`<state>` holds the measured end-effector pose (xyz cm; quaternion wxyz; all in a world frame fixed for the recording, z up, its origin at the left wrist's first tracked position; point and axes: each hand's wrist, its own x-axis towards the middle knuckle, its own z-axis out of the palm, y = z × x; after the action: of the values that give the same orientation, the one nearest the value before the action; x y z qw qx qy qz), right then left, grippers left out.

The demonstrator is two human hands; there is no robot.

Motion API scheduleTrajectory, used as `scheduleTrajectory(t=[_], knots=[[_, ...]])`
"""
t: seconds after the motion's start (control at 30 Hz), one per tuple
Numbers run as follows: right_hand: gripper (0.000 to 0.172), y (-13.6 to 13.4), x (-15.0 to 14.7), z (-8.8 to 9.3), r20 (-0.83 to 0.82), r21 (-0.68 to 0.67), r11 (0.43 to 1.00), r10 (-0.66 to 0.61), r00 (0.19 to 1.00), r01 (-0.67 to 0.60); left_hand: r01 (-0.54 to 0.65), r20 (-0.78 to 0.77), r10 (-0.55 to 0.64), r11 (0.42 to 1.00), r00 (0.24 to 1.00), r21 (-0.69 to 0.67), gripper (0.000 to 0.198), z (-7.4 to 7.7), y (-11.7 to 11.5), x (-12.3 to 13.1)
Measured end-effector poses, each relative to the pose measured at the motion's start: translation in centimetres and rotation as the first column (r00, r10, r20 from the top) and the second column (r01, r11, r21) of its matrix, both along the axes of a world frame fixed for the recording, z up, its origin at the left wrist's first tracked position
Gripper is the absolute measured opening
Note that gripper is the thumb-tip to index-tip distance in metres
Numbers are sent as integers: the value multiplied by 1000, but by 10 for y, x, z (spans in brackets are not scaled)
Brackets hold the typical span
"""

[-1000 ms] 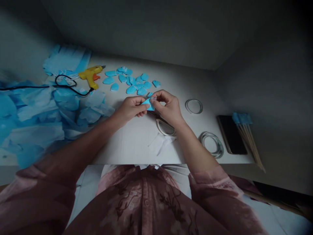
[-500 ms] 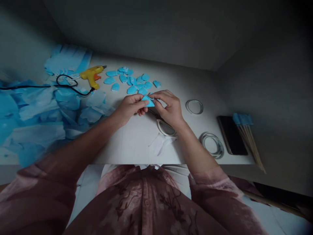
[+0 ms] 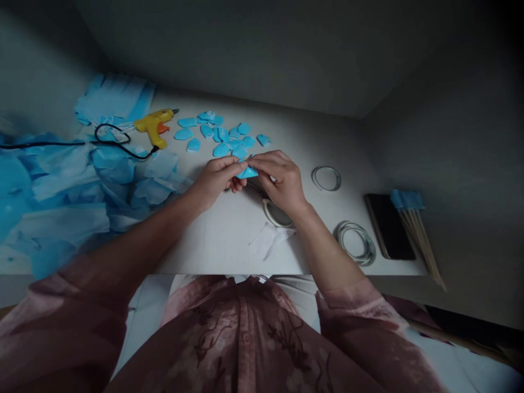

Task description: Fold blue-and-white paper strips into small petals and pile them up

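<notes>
My left hand and my right hand meet over the middle of the white table, both pinching one small blue paper piece between fingertips. Just beyond them lie several cut blue paper petals scattered on the table. Under my right wrist rest scissors with pale handles, partly hidden by the hand.
A yellow glue gun with a black cord lies at the back left beside heaps of blue tissue paper. Two wire rings, a dark phone and blue-tipped wooden sticks sit on the right. White scraps lie near the front edge.
My hands stay together on the blue piece; the fingers have shifted slightly and the piece has turned a little between them.
</notes>
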<state>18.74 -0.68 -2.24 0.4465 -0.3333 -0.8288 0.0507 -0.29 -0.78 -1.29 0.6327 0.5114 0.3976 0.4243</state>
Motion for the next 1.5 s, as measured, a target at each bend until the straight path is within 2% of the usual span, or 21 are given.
scheduleTrajectory(t=[0.17, 0.27, 0.4, 0.53, 0.6, 0.7, 1.0, 1.3, 1.5], knots=[[35, -1, -1, 0, -46, -65, 998, -22, 999, 19, -22, -24, 22, 1000, 999, 3, 21, 1, 0, 0], [34, 0, -3, 0, -152, -226, 973, -75, 986, 40, -43, -36, 44, 999, 998, 8, 19, 1, 0, 1], [33, 1, -5, 3, -349, -487, 871, -126, 928, -65, -69, -45, 70, 997, 997, 22, 16, 3, 0, 1], [30, -3, -8, 10, -439, -678, 709, -179, 880, -194, -97, -77, 101, 994, 992, 45, 14, 4, 0, 1], [27, -5, -9, 14, -459, -729, 641, -198, 866, -239, -112, -95, 118, 991, 988, 68, 14, 4, 0, 2], [22, -7, -10, 18, -489, -748, 602, -215, 845, -279, -114, -98, 125, 987, 987, 111, 13, 2, 1, 2], [26, -6, -10, 18, -463, -765, 582, -199, 864, -276, -110, -118, 124, 987, 985, 118, 14, 3, -1, 2], [21, -3, -10, 15, -456, -710, 670, -200, 867, -219, -56, -81, 63, 995, 995, 83, 20, 1, 0, 1], [19, -2, -11, 13, -464, -703, 668, -174, 868, -242, -65, -104, 73, 995, 992, 76, 17, 4, -1, 2]])
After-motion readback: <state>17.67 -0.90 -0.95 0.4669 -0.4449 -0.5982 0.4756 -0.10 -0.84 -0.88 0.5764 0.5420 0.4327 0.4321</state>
